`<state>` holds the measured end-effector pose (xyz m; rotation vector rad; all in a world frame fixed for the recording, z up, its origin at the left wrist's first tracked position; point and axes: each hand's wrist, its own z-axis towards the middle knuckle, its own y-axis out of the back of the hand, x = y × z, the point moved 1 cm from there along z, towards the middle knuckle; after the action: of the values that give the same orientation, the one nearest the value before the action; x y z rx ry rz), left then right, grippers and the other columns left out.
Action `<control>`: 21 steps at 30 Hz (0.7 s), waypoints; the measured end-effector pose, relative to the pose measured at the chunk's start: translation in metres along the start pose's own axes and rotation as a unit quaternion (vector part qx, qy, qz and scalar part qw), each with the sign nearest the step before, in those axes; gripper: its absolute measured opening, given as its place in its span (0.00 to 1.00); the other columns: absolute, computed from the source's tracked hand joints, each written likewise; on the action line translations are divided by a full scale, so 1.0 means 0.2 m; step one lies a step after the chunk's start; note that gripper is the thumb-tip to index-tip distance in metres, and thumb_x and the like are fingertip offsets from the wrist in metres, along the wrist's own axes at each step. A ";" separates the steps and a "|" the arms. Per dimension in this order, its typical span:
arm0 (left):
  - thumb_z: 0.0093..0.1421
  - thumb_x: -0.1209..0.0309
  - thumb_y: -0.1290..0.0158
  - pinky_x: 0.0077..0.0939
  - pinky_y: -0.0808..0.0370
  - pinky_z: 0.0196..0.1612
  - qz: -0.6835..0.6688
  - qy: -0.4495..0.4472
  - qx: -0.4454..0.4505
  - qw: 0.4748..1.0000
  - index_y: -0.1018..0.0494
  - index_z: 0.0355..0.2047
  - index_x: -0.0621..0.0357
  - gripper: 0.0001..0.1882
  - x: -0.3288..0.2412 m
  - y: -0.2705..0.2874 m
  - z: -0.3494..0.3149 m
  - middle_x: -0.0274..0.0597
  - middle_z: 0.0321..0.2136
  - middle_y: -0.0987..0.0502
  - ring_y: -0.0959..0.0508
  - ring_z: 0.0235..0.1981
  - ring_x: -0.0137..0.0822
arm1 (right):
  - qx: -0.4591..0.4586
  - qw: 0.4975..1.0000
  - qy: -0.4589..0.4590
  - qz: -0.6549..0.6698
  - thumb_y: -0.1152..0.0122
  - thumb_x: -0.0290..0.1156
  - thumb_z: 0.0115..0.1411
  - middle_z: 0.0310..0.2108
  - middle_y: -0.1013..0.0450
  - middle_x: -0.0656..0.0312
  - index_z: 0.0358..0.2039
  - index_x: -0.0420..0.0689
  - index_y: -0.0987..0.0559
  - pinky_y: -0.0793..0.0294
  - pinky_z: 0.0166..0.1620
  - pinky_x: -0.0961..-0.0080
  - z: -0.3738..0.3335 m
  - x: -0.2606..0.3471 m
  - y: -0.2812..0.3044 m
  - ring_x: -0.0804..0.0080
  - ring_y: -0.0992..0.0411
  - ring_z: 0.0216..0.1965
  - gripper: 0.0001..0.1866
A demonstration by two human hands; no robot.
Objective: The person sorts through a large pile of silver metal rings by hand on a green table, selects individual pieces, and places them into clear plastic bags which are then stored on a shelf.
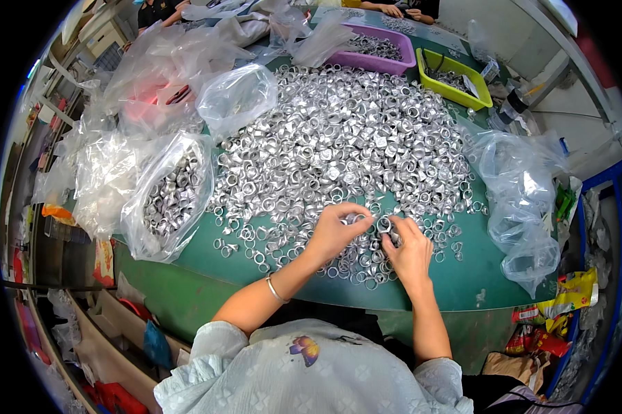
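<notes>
A wide heap of silver-coloured metal rings (345, 138) covers the middle of the green table (207, 241), with looser rings scattered along its near side. Over that near side my left hand (337, 231) is closed in a pinch, thumb and forefinger meeting. Rings lie right around its fingertips, so what it grips cannot be told. Close beside it, my right hand (410, 252) holds a single ring (384, 224) between thumb and fingers. The two hands' fingertips are a short gap apart.
An open clear bag of rings (172, 196) stands left of the heap, among other plastic bags (111, 165). Behind are a purple basket (352, 61) and a yellow-green basket (456, 90). Crumpled clear plastic (525, 200) lies right. Another person's hands (402, 12) are at the far edge.
</notes>
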<state>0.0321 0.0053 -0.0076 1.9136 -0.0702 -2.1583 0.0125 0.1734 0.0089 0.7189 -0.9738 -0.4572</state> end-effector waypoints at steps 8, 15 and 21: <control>0.55 0.70 0.47 0.16 0.32 0.22 -0.349 0.228 -0.004 0.909 0.26 0.37 0.60 0.10 -0.01 0.09 0.01 0.34 0.26 0.29 0.28 0.27 0.30 | 0.109 0.611 -0.245 0.745 0.47 0.31 0.57 0.36 0.30 0.55 0.46 0.40 0.32 0.39 0.15 0.88 -0.03 -0.16 -0.03 0.76 0.36 0.18 0.17; 0.56 0.64 0.54 0.26 0.23 0.31 -0.701 0.368 0.013 0.611 0.31 0.37 0.63 0.14 0.01 -0.05 -0.10 0.49 0.36 0.29 0.27 0.38 0.41 | 0.022 0.497 -0.283 0.820 0.51 0.41 0.61 0.38 0.31 0.56 0.42 0.46 0.30 0.37 0.15 0.86 -0.04 -0.17 -0.14 0.73 0.34 0.23 0.14; 0.55 0.67 0.57 0.44 0.34 0.54 -0.727 0.335 -0.105 0.590 0.36 0.44 0.63 0.18 -0.01 -0.17 -0.13 0.53 0.44 0.31 0.30 0.49 0.48 | -0.036 0.568 -0.314 0.760 0.57 0.42 0.64 0.38 0.31 0.59 0.39 0.45 0.29 0.34 0.21 0.81 0.00 -0.05 -0.09 0.73 0.31 0.29 0.15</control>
<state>0.0532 0.0414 -0.0169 2.7356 2.4946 -1.3362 0.0072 0.1681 -0.0109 -0.6079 -1.8378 0.8855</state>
